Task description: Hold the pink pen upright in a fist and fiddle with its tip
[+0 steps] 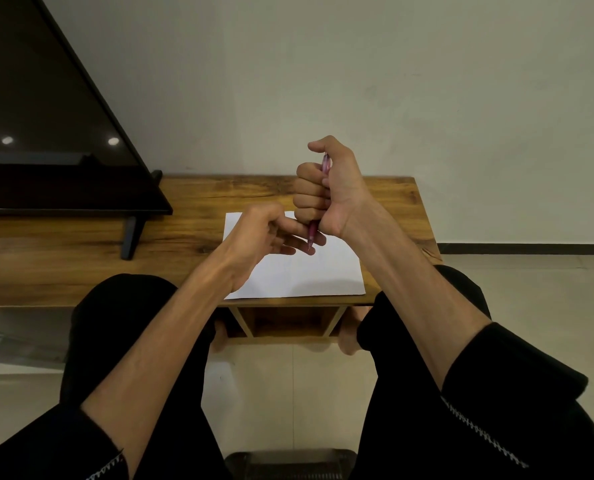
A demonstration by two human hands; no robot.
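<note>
My right hand grips a pink pen in a fist, upright, with the tip pointing down and the thumb raised above its top end. My left hand is just below and to the left, its fingers partly extended under the pen's tip and touching it. Both hands hover above a white sheet of paper that lies on a low wooden table. Most of the pen's barrel is hidden inside my right fist.
A black flat screen on a stand occupies the table's left part. The table's right end meets a pale tiled floor and a plain wall. My knees in black trousers are at the table's front edge. An open shelf sits under the top.
</note>
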